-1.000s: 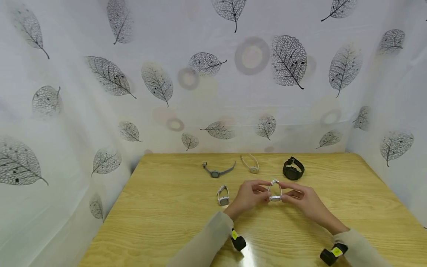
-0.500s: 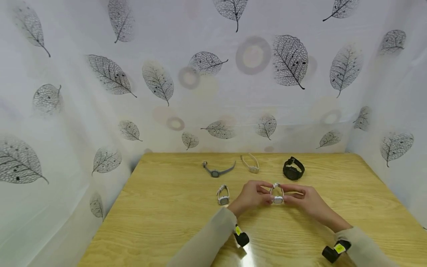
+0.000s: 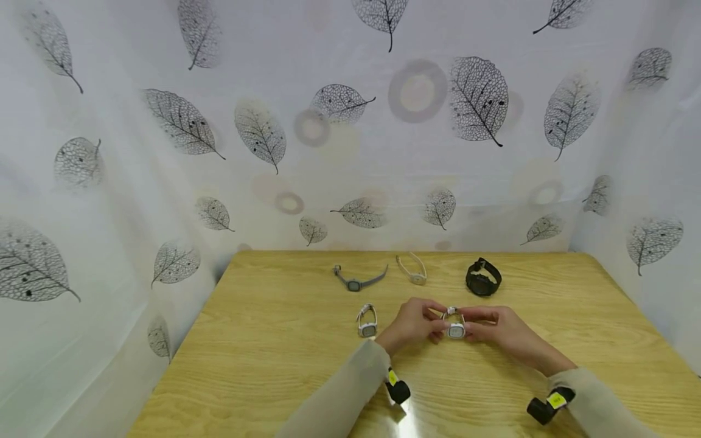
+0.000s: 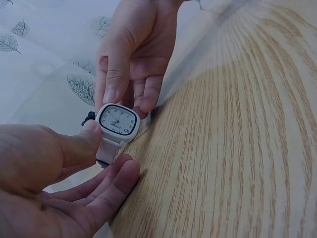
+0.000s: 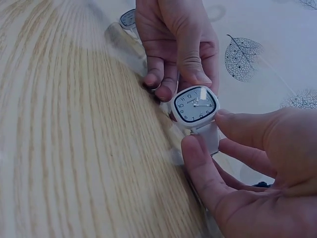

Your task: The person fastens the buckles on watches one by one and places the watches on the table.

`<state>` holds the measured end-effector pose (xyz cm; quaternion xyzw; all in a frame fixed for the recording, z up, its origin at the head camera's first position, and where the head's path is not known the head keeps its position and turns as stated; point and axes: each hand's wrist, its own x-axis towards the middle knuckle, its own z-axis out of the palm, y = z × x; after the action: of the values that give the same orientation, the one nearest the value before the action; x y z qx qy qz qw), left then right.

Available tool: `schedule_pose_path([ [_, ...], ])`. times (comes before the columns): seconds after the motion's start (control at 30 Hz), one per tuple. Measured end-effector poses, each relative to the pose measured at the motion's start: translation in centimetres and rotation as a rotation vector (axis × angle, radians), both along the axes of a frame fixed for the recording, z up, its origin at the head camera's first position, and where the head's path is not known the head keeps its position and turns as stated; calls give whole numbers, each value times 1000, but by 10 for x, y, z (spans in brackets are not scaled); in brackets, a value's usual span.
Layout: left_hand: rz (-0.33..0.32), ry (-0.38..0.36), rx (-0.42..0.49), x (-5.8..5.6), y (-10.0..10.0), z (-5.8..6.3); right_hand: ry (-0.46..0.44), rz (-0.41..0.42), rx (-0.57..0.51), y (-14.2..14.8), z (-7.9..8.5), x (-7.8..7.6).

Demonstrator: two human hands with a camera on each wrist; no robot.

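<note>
Between both hands is a white wristwatch (image 3: 455, 330) with a rounded square face, its strap buckled into a loop. My left hand (image 3: 414, 322) pinches its left side with thumb and fingers, while my right hand (image 3: 497, 329) pinches the right side. In the left wrist view the watch dial (image 4: 118, 120) shows black numerals inside a dark ring; the right wrist view also has the dial (image 5: 196, 105) facing the camera. Left of my left hand, a second white watch (image 3: 368, 330) stands on the wooden table (image 3: 263, 365) with its strap looped.
Behind the hands lie a grey watch (image 3: 354, 285) with its strap spread, a thin pale watch (image 3: 418, 278) and a chunky black watch (image 3: 482, 285). A white curtain (image 3: 350, 158) printed with leaves hangs along the table's back and sides.
The held watch has tilted so its face turns more upward toward the head camera, and its strap top has dropped slightly. Both hands keep their pinch; the other watches stay put.
</note>
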<state>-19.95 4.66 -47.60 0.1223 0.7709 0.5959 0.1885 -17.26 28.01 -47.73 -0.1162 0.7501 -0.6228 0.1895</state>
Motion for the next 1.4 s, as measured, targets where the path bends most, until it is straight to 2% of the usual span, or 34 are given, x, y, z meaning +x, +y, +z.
schedule_pose_path([
  [0.37, 1, 13, -65, 0, 0, 0, -17, 23, -11, -1, 3, -3],
  [0.63, -16, 94, -89, 1, 1, -4, 36, -10, 72, -5, 0, -2],
  [0.83, -5, 105, -111, 2, 2, -5, 83, -14, 142, -7, 1, 0],
  [1.4, -19, 109, -118, 2, 2, -4, 72, 4, 115, -6, 1, 0],
])
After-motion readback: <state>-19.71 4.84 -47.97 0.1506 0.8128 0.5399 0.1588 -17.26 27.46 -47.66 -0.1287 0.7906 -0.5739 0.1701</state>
